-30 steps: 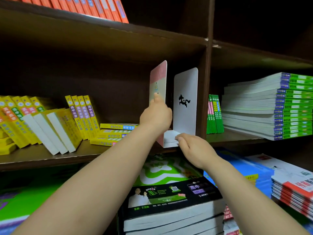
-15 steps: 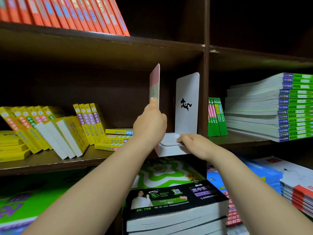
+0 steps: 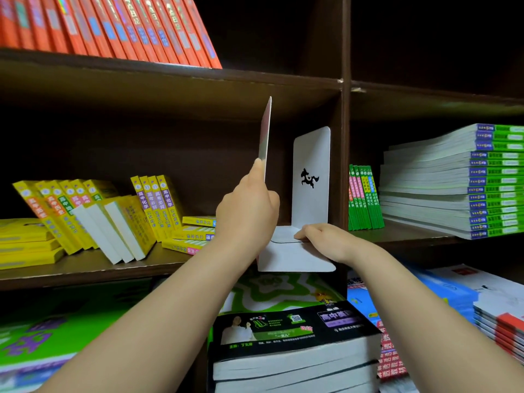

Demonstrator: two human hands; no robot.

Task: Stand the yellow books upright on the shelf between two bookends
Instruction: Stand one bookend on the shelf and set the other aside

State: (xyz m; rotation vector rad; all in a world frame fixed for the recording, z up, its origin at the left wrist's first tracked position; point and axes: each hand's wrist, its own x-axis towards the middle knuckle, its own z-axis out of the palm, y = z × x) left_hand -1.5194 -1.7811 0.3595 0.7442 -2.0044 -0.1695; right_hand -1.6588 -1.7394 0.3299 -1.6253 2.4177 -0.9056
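White and pinkish, the two bookends are both in the hands. The left hand (image 3: 246, 211) grips the upright plate of the pinkish bookend (image 3: 264, 131), fingers wrapped round its lower part and thumb laid up along the near edge. That plate is seen almost edge-on and tilts slightly. Its flat base juts out past the front lip of the shelf (image 3: 85, 269).

The right hand (image 3: 323, 239) lies low, fingers stretched out and pressing down on the base plates where the two bookends meet. It grasps nothing that I can see. Just behind it the white bookend (image 3: 312, 154) stands upright with a black horse cut-out on its face, close against the dark wooden divider (image 3: 344, 154) at the right end of the compartment.

To the left of the hands, on the same shelf, are the yellow books (image 3: 156, 205), none of them between the bookends. Three lie flat in a small pile nearest the left hand. Four lean spine-out beside them, three lean with their white page edges forward, and more lean or lie flat farther left.

Beyond the divider stand a few green books (image 3: 364, 197) beside a tall flat stack (image 3: 453, 180). Orange books (image 3: 113, 26) lean on the shelf above.
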